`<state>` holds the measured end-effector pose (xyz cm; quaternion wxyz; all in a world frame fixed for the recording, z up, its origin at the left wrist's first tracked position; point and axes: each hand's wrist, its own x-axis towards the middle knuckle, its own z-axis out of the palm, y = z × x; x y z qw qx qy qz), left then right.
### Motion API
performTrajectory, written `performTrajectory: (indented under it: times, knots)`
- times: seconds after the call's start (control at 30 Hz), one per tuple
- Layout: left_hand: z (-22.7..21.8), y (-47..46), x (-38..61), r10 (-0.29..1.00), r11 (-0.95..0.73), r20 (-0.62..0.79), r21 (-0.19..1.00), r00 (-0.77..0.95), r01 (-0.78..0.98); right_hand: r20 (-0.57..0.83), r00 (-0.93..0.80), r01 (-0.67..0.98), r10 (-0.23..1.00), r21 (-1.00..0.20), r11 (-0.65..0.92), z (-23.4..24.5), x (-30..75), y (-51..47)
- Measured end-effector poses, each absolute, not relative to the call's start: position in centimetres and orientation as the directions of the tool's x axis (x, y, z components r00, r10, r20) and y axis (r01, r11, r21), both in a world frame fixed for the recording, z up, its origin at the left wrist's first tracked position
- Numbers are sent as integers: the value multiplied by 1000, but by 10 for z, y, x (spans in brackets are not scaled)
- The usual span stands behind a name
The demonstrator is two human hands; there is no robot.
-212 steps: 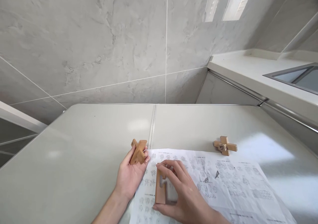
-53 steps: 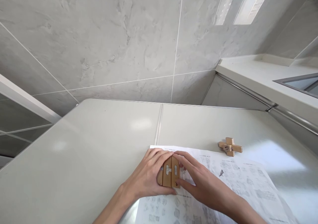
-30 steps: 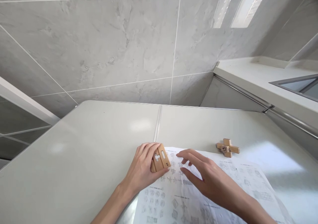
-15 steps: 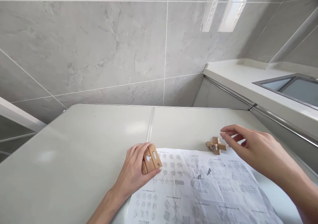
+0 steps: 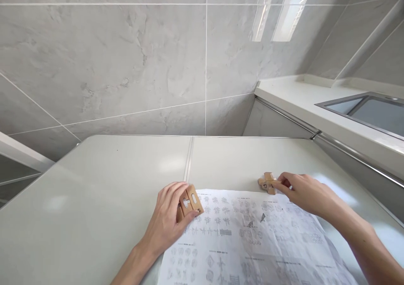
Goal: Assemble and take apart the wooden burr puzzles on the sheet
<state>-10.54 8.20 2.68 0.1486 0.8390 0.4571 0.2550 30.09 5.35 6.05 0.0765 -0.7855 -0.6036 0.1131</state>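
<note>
Several notched wooden puzzle pieces (image 5: 197,201), standing side by side with cut-out slots facing up, are gripped by my left hand (image 5: 167,213). Its thumb lies along their near side, over part of a dark mark. Farther right, the fingertips of my right hand (image 5: 306,191) pinch one arm of a cross-shaped wooden puzzle assembly (image 5: 267,185), which bears dark pen marks. This cross is at the top edge of a creased paper sheet (image 5: 221,245) printed with rows of small diagrams. Whether it touches the table, I cannot tell.
The pale table (image 5: 104,201) has a seam (image 5: 189,158) running across it. Behind stands a grey tiled wall (image 5: 126,57). A white counter (image 5: 290,93) with a metal-framed sink (image 5: 362,108) borders the right side. A white frame (image 5: 25,152) stands at left.
My right hand has moved left and closed its fingers on the cross-shaped assembly, which has turned slightly. My left thumb has shifted onto the pieces' near side. The view has moved a little.
</note>
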Motion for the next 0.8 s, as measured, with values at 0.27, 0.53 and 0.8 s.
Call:
performTrajectory:
  times: [0.27,0.53,0.8]
  knots:
    - [35,69,-98,783,-593,310,633,539,498,-137,-64,767,988,-640,-39,100,230,46]
    - [32,41,-83,851,-91,-53,965,523,247,-43,-233,572,971,-814,101,98,151,17]
    - [45,43,-81,805,57,-106,993,583,101,146,-274,633,950,-716,293,67,126,4]
